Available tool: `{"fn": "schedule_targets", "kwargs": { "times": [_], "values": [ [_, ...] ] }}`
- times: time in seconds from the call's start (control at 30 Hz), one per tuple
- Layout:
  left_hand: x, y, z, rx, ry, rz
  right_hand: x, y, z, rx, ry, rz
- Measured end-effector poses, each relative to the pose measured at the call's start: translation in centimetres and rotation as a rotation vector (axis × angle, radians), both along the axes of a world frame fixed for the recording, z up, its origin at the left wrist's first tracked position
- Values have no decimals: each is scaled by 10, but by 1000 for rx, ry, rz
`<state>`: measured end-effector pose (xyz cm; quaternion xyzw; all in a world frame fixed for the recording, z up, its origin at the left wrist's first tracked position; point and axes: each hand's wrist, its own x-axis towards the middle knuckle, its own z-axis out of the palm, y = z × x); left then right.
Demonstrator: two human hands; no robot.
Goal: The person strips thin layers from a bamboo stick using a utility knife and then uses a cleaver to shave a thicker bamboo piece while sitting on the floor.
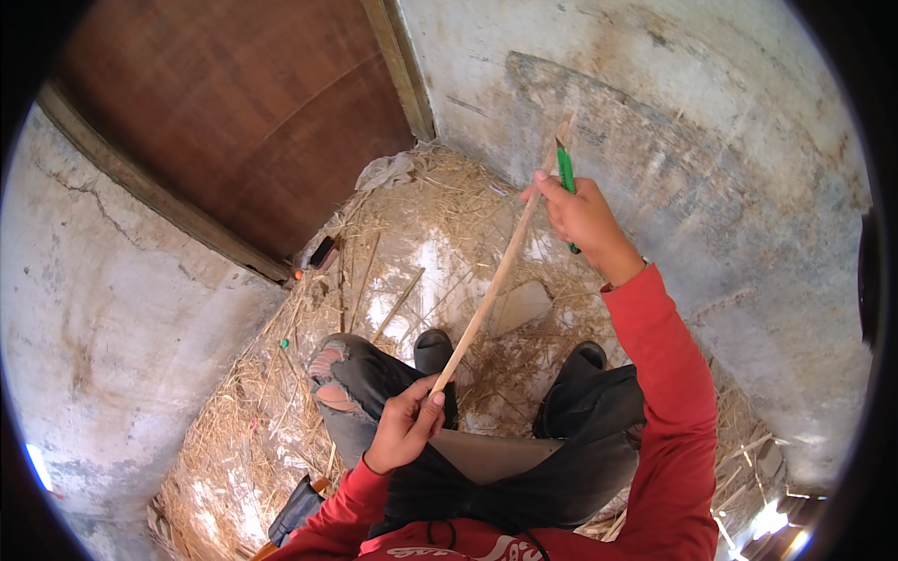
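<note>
A long, thin strip of pale wood or split cane (491, 292) slants up and away from my lap to the right. Its near end is pinched between the thumb and fingers of my left hand (407, 425), above my knee. Farther along the strip, my right hand (582, 217) is closed around a green utility knife (565, 168). The knife's dark blade points away from me and lies against the strip near its far end. My right thumb and fingers also touch the strip there.
Straw and shavings (271, 411) litter the floor, with several loose sticks (399, 304) among them. A brown door panel (234, 112) stands ahead on the left. Stained walls (711, 187) rise on both sides. A dark object (323, 252) lies by the door frame. A black pouch-like item (297, 510) sits near my left arm.
</note>
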<state>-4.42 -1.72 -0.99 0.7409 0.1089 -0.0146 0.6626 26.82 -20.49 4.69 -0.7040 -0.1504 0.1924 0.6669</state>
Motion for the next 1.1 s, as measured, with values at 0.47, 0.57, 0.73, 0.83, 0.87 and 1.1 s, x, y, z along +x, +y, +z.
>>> {"fn": "schedule_targets", "kwargs": {
  "times": [0.47, 0.57, 0.73, 0.83, 0.87, 1.1],
  "values": [
    [55, 6, 4, 434, -123, 296, -127, 52, -24, -835, -731, 313],
    [58, 4, -5, 476, -197, 332, -119, 54, -30, -845, -780, 309],
    [52, 10, -1, 564, -160, 351, -114, 69, -35, -878, -713, 322],
    [46, 12, 3, 617, -134, 349, -101, 73, -48, -893, -780, 256],
    [41, 10, 9, 614, -82, 338, -90, 72, -58, -897, -814, 216],
    [-24, -17, 12, 389, -178, 122, 18, 3, -42, -996, -635, -234]
  ]
}}
